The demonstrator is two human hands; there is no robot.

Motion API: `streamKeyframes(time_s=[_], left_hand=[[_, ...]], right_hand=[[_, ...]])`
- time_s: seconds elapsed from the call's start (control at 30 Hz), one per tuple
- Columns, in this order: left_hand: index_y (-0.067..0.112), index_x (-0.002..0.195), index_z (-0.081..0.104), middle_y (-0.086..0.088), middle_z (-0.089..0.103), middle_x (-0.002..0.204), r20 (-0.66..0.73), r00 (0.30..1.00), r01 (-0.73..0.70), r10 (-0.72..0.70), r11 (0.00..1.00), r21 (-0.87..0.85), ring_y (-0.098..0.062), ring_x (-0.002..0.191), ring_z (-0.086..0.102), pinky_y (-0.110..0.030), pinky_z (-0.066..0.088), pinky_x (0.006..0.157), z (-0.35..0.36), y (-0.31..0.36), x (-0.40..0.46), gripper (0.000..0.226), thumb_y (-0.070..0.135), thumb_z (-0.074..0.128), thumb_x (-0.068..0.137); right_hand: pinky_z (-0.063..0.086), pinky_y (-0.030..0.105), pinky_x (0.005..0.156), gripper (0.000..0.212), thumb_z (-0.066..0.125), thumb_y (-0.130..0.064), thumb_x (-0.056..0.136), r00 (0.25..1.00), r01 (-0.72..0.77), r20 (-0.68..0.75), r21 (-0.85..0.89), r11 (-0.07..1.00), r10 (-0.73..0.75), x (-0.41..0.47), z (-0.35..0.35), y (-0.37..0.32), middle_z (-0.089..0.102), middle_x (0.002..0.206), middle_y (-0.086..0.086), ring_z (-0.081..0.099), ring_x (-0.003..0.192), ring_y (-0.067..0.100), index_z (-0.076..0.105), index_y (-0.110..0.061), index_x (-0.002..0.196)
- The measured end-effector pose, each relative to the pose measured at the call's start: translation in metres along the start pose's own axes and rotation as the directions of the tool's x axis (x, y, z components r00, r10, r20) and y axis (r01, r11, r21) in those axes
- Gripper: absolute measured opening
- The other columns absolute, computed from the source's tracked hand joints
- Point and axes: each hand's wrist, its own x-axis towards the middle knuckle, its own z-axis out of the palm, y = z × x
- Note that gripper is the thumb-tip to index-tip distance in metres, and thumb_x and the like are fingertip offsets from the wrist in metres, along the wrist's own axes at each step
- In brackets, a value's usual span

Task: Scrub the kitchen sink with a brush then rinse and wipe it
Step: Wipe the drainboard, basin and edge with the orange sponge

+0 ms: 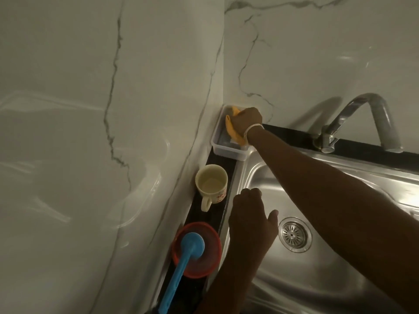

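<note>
Right hand is at the far left corner of the counter, fingers curled round a yellow cloth, gripping it inside or just over a clear plastic tray that sits against the marble wall. I see a pale band on that wrist. Left hand hovers over the left rim of the steel sink, fingers bent down and thumb out to the side, holding nothing as far as I can see; whether the fingertips touch the rim I can't tell. Sink basin shows bare metal with the round drain strainer just right of the left hand. Blue brush lies on the dark ledge left of the sink, head resting in a red round dish, handle running toward the bottom edge of view. Cream mug stands upright on the same ledge between the dish and the tray, handle toward me. Chrome tap is mounted behind the sink at the right, spout arched over the back rim.
</note>
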Motion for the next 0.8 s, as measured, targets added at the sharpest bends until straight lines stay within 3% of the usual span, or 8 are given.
streamKeyframes(time_s=[0.13,0.23,0.3,0.37,0.43,0.5,0.57,0.8], left_hand=[[0.013,0.115,0.056,-0.003,0.061,0.108,0.047,0.997,0.07,-0.067,0.995,-0.072,-0.019,0.098,0.061,-0.03,0.052,0.083,-0.002,0.005,0.01,0.054,0.048,0.069,0.076],[0.013,0.12,0.054,0.001,0.057,0.114,0.117,0.987,0.134,-0.11,0.967,-0.215,-0.011,0.103,0.053,-0.024,0.045,0.089,-0.01,0.008,0.02,0.053,0.045,0.069,0.081],[0.016,0.11,0.058,0.004,0.061,0.104,0.174,0.976,0.186,-0.13,0.915,-0.358,-0.007,0.095,0.056,-0.023,0.046,0.084,-0.012,0.008,0.028,0.036,0.035,0.071,0.083],[0.024,0.094,0.064,0.004,0.067,0.092,0.347,0.914,0.386,-0.209,0.706,-0.594,-0.013,0.089,0.062,-0.031,0.049,0.082,-0.013,0.012,0.035,0.007,0.022,0.066,0.088],[0.025,0.09,0.071,-0.002,0.071,0.087,0.558,0.791,0.611,-0.251,0.313,-0.727,-0.021,0.086,0.066,-0.035,0.051,0.078,-0.018,0.024,0.037,0.015,0.019,0.058,0.094],[0.019,0.11,0.069,-0.006,0.074,0.098,0.69,0.703,0.709,-0.17,0.104,-0.697,-0.022,0.091,0.07,-0.036,0.055,0.076,-0.02,0.041,0.031,0.028,0.037,0.051,0.099],[0.022,0.121,0.063,-0.005,0.073,0.108,0.736,0.672,0.74,-0.08,0.063,-0.669,-0.023,0.101,0.069,-0.044,0.055,0.085,-0.014,0.061,0.019,0.047,0.056,0.042,0.096],[0.031,0.117,0.057,-0.006,0.066,0.116,0.793,0.602,0.692,0.096,0.433,-0.578,-0.029,0.102,0.067,-0.053,0.057,0.081,0.045,0.147,-0.049,0.018,0.03,0.046,0.102]], right_hand=[[0.054,0.041,0.092,0.019,0.058,-0.023,0.092,0.998,-0.052,-0.003,0.421,0.905,0.058,-0.049,-0.048,-0.002,0.069,0.107,0.016,0.065,0.102,0.032,0.067,-0.006,0.092],[0.055,0.054,0.091,0.006,0.057,-0.014,0.086,0.987,-0.157,0.156,0.87,0.467,0.041,-0.098,-0.077,0.024,0.065,0.095,0.016,0.065,0.094,0.035,0.059,-0.009,0.09],[0.056,0.043,0.081,0.007,0.054,-0.013,0.081,0.978,-0.194,0.205,0.953,0.234,-0.026,-0.131,-0.091,0.049,0.055,0.083,0.01,0.058,0.082,0.027,0.054,-0.012,0.087],[0.049,0.036,0.078,0.003,0.051,-0.017,0.08,0.966,-0.227,0.234,0.971,0.073,-0.105,-0.167,-0.107,0.08,0.044,0.078,0.004,0.05,0.076,0.021,0.051,-0.017,0.083],[0.045,0.036,0.077,0.013,0.049,-0.029,0.086,0.95,-0.278,0.276,0.961,0.008,-0.148,-0.204,-0.123,0.109,0.042,0.077,0.003,0.049,0.075,0.021,0.054,-0.017,0.084],[0.051,0.038,0.077,0.028,0.051,-0.037,0.09,0.949,-0.264,0.276,0.96,0.096,-0.15,-0.24,-0.14,0.14,0.058,0.081,0.008,0.06,0.078,0.025,0.062,-0.012,0.094],[0.055,0.053,0.085,0.033,0.06,-0.028,0.089,0.959,-0.233,0.267,0.931,0.282,-0.09,-0.269,-0.153,0.172,0.071,0.109,0.015,0.068,0.099,0.036,0.064,-0.012,0.118],[0.06,0.044,0.081,0.038,0.069,-0.008,0.091,0.981,-0.133,-0.028,0.626,0.768,0.192,-0.337,-0.207,0.283,0.072,0.112,0.012,0.07,0.099,0.031,0.059,-0.012,0.127]])
